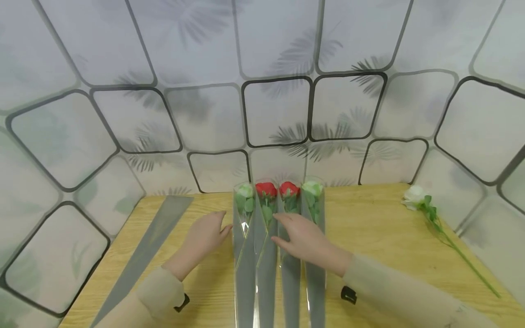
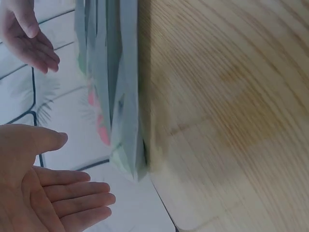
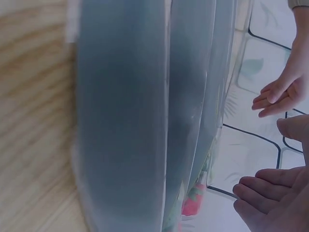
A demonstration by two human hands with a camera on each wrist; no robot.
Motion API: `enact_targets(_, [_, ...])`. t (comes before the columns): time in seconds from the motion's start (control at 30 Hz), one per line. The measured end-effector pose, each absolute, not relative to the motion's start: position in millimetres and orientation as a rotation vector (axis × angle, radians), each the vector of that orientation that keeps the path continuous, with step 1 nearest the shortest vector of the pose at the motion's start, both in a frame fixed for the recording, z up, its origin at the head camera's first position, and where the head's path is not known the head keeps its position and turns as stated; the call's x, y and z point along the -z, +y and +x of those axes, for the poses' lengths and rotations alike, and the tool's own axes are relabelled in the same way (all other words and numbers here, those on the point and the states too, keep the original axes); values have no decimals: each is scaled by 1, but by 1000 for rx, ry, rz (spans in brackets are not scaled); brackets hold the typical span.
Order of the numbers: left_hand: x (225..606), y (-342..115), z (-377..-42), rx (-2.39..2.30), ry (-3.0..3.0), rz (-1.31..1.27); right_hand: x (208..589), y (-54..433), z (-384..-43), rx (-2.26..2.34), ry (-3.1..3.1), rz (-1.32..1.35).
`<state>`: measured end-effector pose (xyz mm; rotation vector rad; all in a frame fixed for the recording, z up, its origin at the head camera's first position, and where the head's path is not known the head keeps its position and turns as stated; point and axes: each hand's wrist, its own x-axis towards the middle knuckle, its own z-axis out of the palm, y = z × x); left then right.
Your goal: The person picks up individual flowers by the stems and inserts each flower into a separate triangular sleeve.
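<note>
Four wrapped artificial roses lie side by side in clear-fronted grey sleeves on the table. The middle pair are a red rose (image 1: 266,190) and another red rose (image 1: 289,189). A pale green-white rose (image 1: 244,192) lies at the left end, and a similar pale rose (image 1: 313,189) at the right end. My left hand (image 1: 208,234) is just left of the row, fingers straight and thumb apart, holding nothing. Over the right-hand sleeves hovers my right hand (image 1: 305,239), its fingers extended and holding nothing. Both wrist views show the palms facing the row.
A flat grey sleeve (image 1: 151,246) lies slanted at the table's left. At the right is a loose white rose (image 1: 414,196) with its green stem (image 1: 463,257). A patterned wall (image 1: 213,118) borders the wooden table (image 1: 369,228) behind and at the sides.
</note>
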<state>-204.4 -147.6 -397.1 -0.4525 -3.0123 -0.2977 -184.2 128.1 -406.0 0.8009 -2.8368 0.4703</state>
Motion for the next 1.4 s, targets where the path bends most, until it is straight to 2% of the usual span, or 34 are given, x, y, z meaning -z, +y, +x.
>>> enact_targets(0.47, [403, -192, -213, 169, -3103, -329, 408, 93, -204, -317, -2899, 850])
enact_targets(0.97, [415, -246, -239, 334, -3235, -76, 417, 77, -209, -219, -2980, 848])
enact_targets(1.4, [438, -284, -241, 315, -3224, -51, 424, 53, -205, -172, -2998, 919])
